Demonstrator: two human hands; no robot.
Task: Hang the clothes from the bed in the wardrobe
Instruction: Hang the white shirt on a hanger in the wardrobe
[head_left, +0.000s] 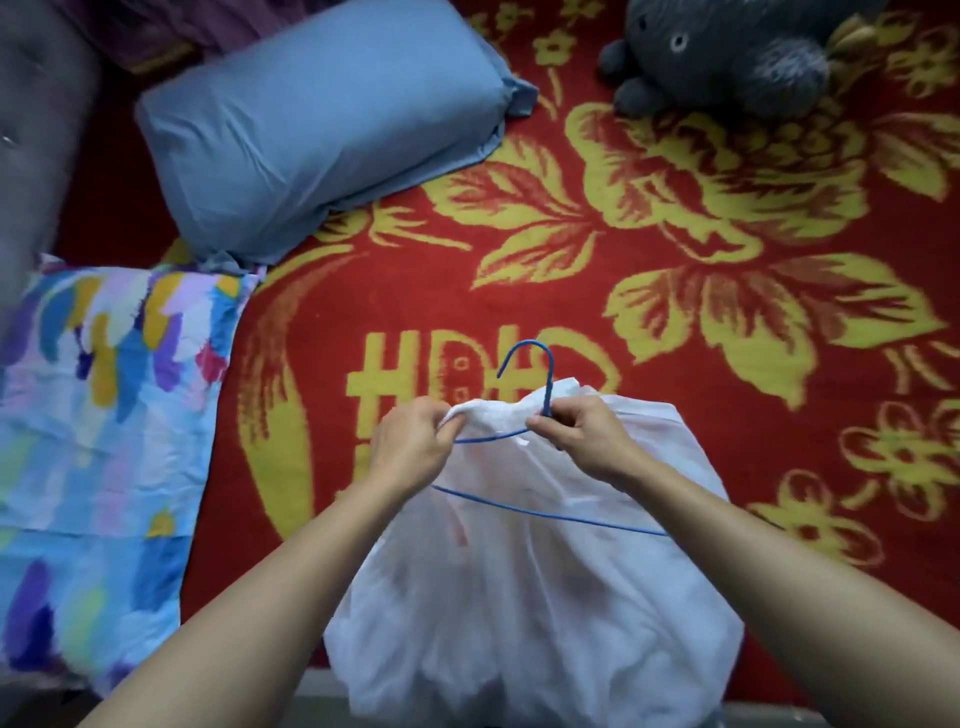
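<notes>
A thin white garment (535, 597) hangs in front of me over the near edge of the bed, partly on a blue wire hanger (540, 512). The hanger's hook sticks up above the cloth, and its lower bar shows across the fabric. My left hand (410, 441) pinches the bunched neckline of the garment at the hanger's left shoulder. My right hand (576, 436) pinches the hanger's neck just below the hook, with cloth under the fingers. The wardrobe is out of view.
The bed is covered by a red blanket with yellow flowers (675, 260). A blue pillow (317, 119) lies at the upper left, a multicoloured pillow (104, 415) at the left, and a grey plush toy (727, 52) at the top right.
</notes>
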